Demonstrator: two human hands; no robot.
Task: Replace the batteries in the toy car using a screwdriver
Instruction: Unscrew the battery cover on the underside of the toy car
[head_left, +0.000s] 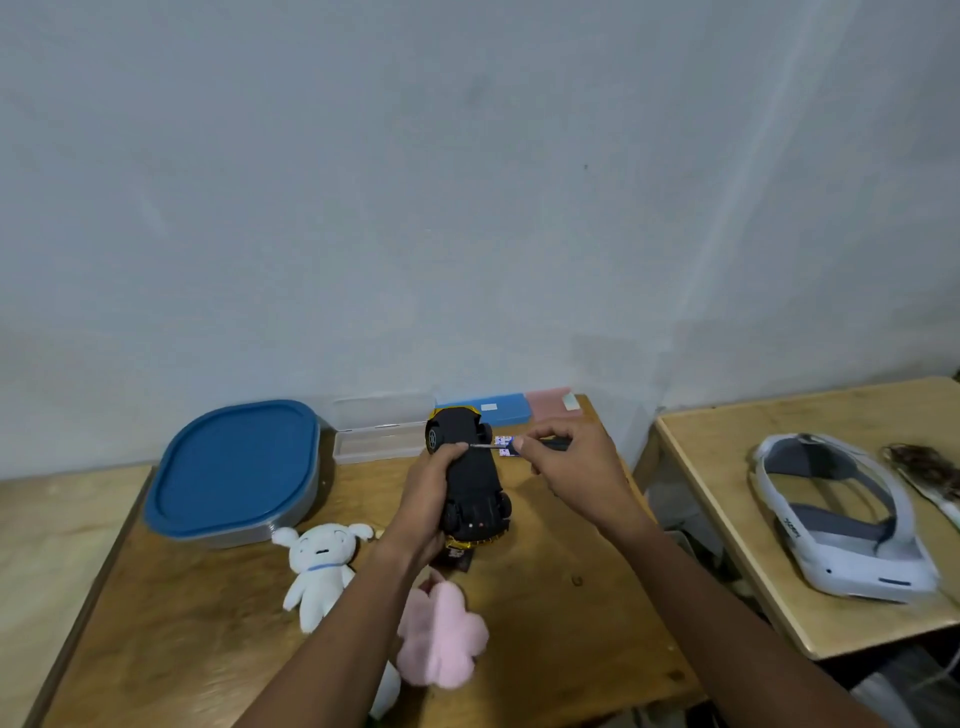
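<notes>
A yellow toy car (475, 475) is held upside down above the wooden table (545, 613), its black underside facing up. My left hand (423, 499) grips the car's left side. My right hand (569, 462) pinches a small screwdriver (493, 445) whose thin metal shaft points left, its tip touching the car's underside near the far wheels. Two batteries (505, 447) with blue and white labels lie on the table just behind the screwdriver, partly hidden by my fingers.
A blue-lidded container (234, 467) sits at the left. A clear plastic box (374, 441), a blue box (504, 408) and a pink box (550, 402) line the wall. A white plush (322, 566) and a pink plush (441, 634) lie near. A white headset (841, 519) rests on the right table.
</notes>
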